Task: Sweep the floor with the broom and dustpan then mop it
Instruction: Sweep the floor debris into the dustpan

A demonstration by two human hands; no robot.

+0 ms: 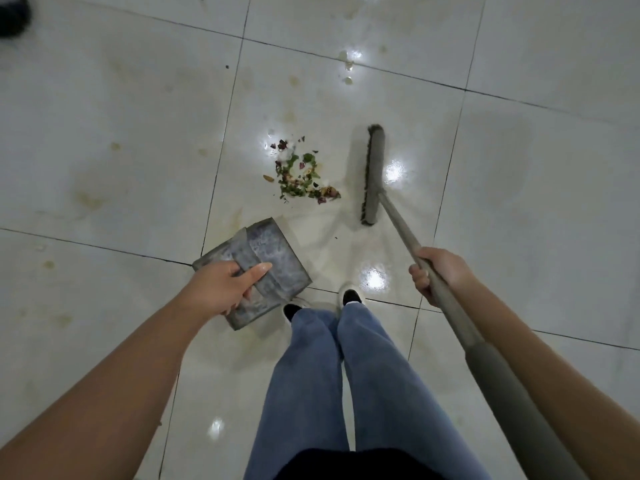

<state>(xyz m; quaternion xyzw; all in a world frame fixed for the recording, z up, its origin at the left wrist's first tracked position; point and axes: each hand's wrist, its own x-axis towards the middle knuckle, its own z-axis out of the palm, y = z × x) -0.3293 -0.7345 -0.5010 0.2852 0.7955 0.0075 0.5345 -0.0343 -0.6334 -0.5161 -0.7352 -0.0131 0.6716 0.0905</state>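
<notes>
A small pile of green and reddish scraps [300, 174] lies on the glossy white tiled floor [121, 150]. My left hand [225, 289] grips the handle of a grey dustpan [273, 251], held low just near of the pile. My right hand [433, 275] grips the long grey handle of the broom. The broom head [373, 174] stands on the floor just right of the pile, bristles facing it.
Yellowish stains and wet spots mark the tiles, with droplets [348, 64] farther ahead. My legs in blue jeans [329, 375] and my shoes stand just behind the dustpan. A dark object [12, 15] sits at the top left corner.
</notes>
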